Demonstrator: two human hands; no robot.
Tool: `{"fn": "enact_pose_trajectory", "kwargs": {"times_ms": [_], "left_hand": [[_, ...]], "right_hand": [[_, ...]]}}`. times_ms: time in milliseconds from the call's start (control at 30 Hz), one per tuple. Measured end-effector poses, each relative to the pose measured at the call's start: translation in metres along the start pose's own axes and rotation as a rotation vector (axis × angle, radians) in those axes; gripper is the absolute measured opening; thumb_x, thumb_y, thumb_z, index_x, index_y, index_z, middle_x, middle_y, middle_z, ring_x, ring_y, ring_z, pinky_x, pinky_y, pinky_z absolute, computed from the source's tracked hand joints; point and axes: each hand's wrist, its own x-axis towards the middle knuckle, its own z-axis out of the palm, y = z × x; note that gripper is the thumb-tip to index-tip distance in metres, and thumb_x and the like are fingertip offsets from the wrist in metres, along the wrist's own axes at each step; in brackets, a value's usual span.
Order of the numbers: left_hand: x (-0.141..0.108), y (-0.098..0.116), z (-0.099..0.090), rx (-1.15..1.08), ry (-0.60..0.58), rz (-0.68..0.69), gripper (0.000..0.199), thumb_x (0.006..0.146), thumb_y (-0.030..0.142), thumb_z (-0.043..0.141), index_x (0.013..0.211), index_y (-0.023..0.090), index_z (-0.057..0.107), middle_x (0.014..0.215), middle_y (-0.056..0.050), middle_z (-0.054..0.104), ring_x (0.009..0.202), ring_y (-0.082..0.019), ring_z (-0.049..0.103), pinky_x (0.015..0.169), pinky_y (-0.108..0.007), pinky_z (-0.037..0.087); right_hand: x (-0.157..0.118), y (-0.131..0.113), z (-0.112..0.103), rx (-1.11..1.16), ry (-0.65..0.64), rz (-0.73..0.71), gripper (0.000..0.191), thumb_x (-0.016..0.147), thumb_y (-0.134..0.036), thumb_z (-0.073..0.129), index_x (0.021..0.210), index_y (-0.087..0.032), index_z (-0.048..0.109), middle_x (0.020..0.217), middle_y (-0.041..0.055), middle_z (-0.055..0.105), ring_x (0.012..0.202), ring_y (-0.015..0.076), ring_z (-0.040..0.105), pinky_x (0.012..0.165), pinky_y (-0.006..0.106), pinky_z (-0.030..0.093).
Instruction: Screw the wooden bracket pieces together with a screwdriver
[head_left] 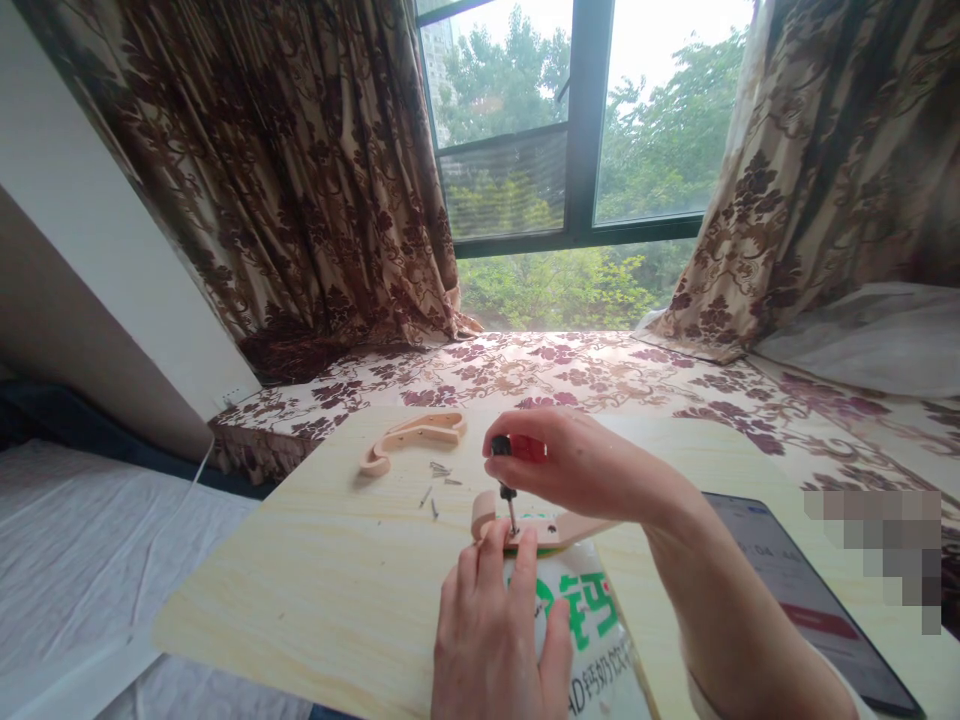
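Note:
A screwdriver with a dark handle stands nearly upright in my right hand, its fingers closed round the handle. The metal shaft points down at a hole in a curved light wooden piece. My left hand lies with fingers stretched out, fingertips touching that piece beside the screwdriver tip. Its palm rests over a white packet with green lettering, which lies under the wooden piece. Another dark hole shows to the right of the tip. My right hand and wrist hide part of the wood.
A second curved wooden piece rests farther back on the pale wood-grain table, with several loose screws near it. On the right lies a large phone or tablet. Behind stretches a flowered window seat below the window.

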Motion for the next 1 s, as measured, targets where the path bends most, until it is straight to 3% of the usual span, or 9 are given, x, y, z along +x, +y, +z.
{"fn": "enact_pose_trajectory", "kwargs": {"times_ms": [233, 433, 667, 867, 1000], "left_hand": [[0.0, 0.001, -0.001, -0.001, -0.01, 0.001, 0.043, 0.086, 0.037, 0.044, 0.127, 0.027, 0.052, 0.133, -0.006, 0.051, 0.116, -0.027, 0.048, 0.092, -0.044, 0.043], [0.001, -0.007, -0.002, 0.11, -0.047, 0.111, 0.049, 0.085, 0.032, 0.045, 0.134, 0.025, 0.044, 0.135, -0.01, 0.048, 0.115, -0.028, 0.049, 0.088, -0.044, 0.048], [-0.001, -0.004, -0.001, 0.112, 0.026, 0.096, 0.046, 0.086, 0.033, 0.044, 0.131, 0.024, 0.047, 0.133, -0.01, 0.049, 0.116, -0.028, 0.048, 0.089, -0.045, 0.047], [0.001, -0.01, -0.003, 0.13, -0.029, 0.151, 0.049, 0.086, 0.031, 0.045, 0.134, 0.022, 0.043, 0.134, -0.012, 0.048, 0.116, -0.029, 0.049, 0.086, -0.044, 0.049], [0.0, -0.008, -0.004, 0.106, -0.03, 0.144, 0.048, 0.086, 0.031, 0.044, 0.134, 0.023, 0.043, 0.135, -0.011, 0.048, 0.116, -0.028, 0.049, 0.087, -0.043, 0.049]], "right_hand": [[0.004, 0.004, 0.001, -0.17, 0.085, 0.138, 0.025, 0.083, -0.039, 0.056, 0.068, -0.019, 0.056, 0.06, -0.0021, 0.057, 0.056, 0.0099, 0.042, 0.052, 0.025, 0.028], [0.001, -0.003, 0.002, -0.037, 0.014, 0.002, 0.008, 0.082, -0.026, 0.055, 0.08, -0.021, 0.061, 0.067, -0.0032, 0.059, 0.06, 0.0088, 0.046, 0.055, 0.022, 0.03], [0.008, 0.007, 0.007, -0.246, 0.12, 0.15, 0.029, 0.084, -0.04, 0.055, 0.064, -0.019, 0.052, 0.056, -0.0021, 0.054, 0.053, 0.01, 0.04, 0.051, 0.025, 0.026], [0.003, -0.002, 0.005, -0.063, 0.019, 0.014, 0.012, 0.082, -0.032, 0.057, 0.078, -0.021, 0.061, 0.066, -0.0029, 0.059, 0.06, 0.0095, 0.047, 0.055, 0.023, 0.03], [0.004, 0.001, 0.007, -0.11, 0.032, 0.038, 0.02, 0.083, -0.033, 0.055, 0.068, -0.019, 0.056, 0.061, -0.0023, 0.054, 0.056, 0.0096, 0.043, 0.053, 0.024, 0.028]]}}
